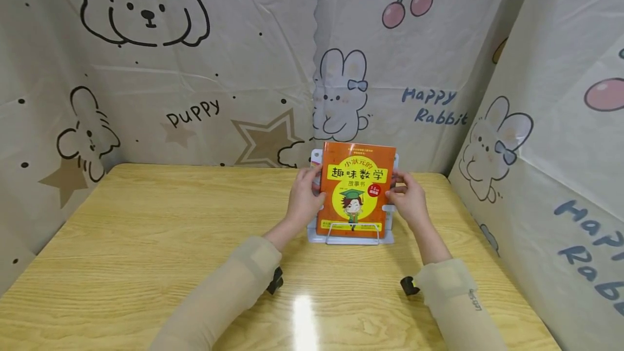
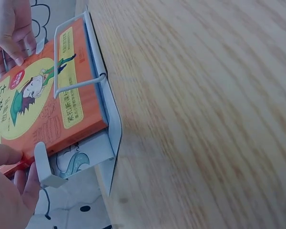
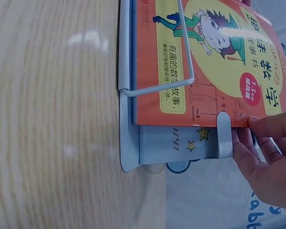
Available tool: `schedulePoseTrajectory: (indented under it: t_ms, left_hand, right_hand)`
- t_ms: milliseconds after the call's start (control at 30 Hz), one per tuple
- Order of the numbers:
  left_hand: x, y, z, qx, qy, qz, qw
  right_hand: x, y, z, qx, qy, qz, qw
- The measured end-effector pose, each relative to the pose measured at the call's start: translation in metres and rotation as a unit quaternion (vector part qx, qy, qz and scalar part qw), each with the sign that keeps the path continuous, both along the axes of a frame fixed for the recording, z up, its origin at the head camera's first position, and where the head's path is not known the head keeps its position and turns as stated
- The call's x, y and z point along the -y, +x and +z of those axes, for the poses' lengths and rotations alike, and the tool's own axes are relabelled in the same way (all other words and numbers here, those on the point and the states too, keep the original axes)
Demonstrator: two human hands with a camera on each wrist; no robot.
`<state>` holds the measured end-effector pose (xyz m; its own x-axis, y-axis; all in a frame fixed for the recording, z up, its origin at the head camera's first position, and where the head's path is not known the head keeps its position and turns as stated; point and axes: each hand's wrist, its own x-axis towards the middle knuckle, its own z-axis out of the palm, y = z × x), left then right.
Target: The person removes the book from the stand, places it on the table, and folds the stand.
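An orange children's book (image 1: 336, 205) with a cartoon figure in a green cap stands leaning back on a pale metal book stand (image 1: 312, 234). A wire bar (image 2: 78, 85) crosses the lower part of its cover, and a side clip (image 3: 224, 133) sits at each side edge. My left hand (image 1: 303, 199) pinches the book's left edge, thumb on the front and fingers behind. On the opposite edge my right hand (image 1: 411, 199) pinches it too, just above the clip. Behind the book, the stand's printed back plate (image 3: 181, 143) shows along the sides.
The stand rests on a wood-grain table (image 1: 161, 242) near its back edge. Behind it hangs a pale curtain (image 1: 273, 31) with puppy, rabbit and cherry prints, and another printed sheet (image 1: 551, 140) runs along the right side. Black straps (image 1: 409, 285) show at my wrists.
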<state>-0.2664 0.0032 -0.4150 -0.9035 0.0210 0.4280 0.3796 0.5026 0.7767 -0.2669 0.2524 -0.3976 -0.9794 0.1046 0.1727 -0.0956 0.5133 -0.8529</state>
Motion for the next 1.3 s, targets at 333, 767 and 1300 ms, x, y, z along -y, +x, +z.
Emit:
schedulePoseTrajectory:
  t_ms: [333, 767, 1300]
  left_hand:
    - [0.000, -0.002, 0.004, -0.009, -0.005, 0.012, 0.9999]
    - [0.003, -0.002, 0.007, -0.012, 0.023, 0.019, 0.9995]
    - [-0.002, -0.008, 0.015, -0.030, 0.032, 0.024, 0.9988]
  right_hand:
    - [0.004, -0.003, 0.005, -0.010, -0.012, -0.010, 0.9998]
    - [0.009, -0.007, 0.012, -0.005, -0.031, -0.011, 0.9995]
    - [0.007, -0.011, 0.026, -0.012, -0.046, -0.017, 0.9987]
